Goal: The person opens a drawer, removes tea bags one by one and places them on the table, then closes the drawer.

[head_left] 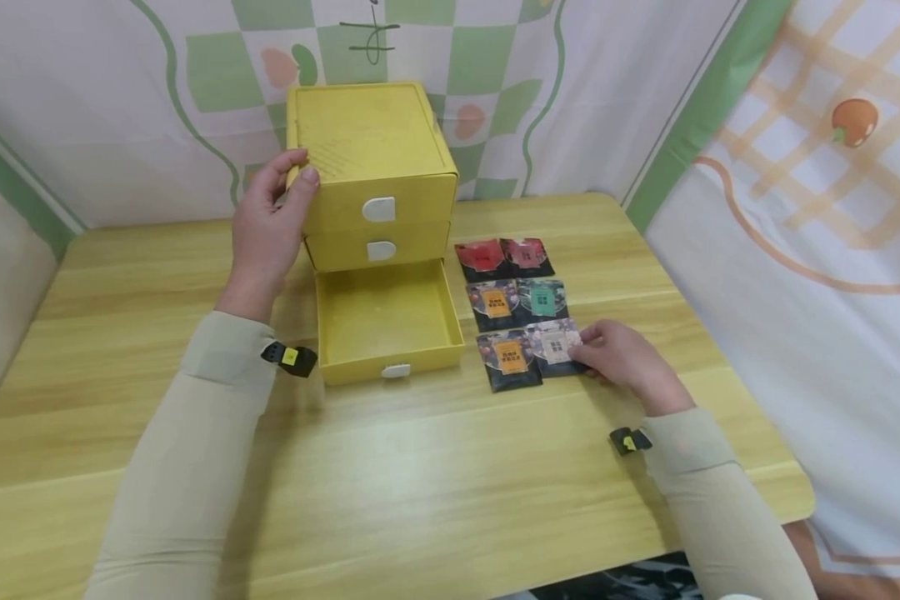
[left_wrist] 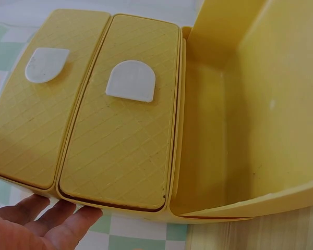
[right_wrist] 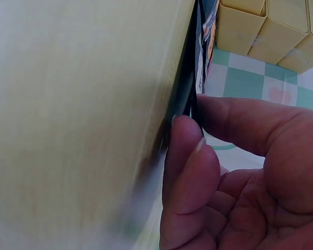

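A yellow drawer cabinet (head_left: 378, 200) stands at the back of the table, its bottom drawer (head_left: 390, 321) pulled out and bare inside. My left hand (head_left: 273, 217) rests against the cabinet's upper left front corner; in the left wrist view its fingers (left_wrist: 68, 224) lie along the side wall. Beside the drawer lie several flat sachets in pairs. At the nearest pair, my right hand (head_left: 622, 358) pinches the edge of the pale-labelled sachet (head_left: 553, 346), thumb above and fingers below. In the right wrist view that dark sachet (right_wrist: 196, 67) shows edge-on between thumb and fingertips.
An orange-labelled sachet (head_left: 510, 358) overlaps the pinched one. Behind it lie an orange one (head_left: 493, 304) and a green one (head_left: 542, 300), then two red ones. A printed curtain (head_left: 487, 100) hangs behind the wooden table (head_left: 420, 483).
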A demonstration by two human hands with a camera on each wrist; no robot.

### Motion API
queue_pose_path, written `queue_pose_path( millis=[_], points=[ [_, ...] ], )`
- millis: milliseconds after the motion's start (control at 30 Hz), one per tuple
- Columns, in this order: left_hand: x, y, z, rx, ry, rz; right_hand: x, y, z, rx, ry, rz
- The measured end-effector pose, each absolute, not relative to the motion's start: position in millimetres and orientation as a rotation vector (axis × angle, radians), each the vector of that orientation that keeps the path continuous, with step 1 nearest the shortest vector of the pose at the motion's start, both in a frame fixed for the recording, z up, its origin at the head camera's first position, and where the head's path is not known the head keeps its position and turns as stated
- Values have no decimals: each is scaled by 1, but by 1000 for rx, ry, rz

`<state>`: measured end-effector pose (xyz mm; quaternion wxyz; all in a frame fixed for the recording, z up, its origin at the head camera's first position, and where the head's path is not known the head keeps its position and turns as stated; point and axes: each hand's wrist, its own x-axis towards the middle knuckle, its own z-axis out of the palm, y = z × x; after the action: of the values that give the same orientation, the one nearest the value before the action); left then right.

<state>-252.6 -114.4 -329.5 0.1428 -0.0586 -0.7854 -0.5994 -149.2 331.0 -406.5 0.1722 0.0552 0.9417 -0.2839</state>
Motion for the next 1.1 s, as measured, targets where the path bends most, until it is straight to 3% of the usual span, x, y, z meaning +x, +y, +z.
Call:
queue_pose_path(
  millis=[300, 733, 1100],
  points=[
    [-253, -114, -330, -167, -2268, -1718, -154, 331, -400, 143, 2765, -569],
    [-253, -114, -329, -154, -2277, -1710, -197, 302, -398, -68, 2858, -300],
    [-254, -114, -330, -149, -2283, -1708, -211, 297, -403, -51, 2791, -245]
  ],
)
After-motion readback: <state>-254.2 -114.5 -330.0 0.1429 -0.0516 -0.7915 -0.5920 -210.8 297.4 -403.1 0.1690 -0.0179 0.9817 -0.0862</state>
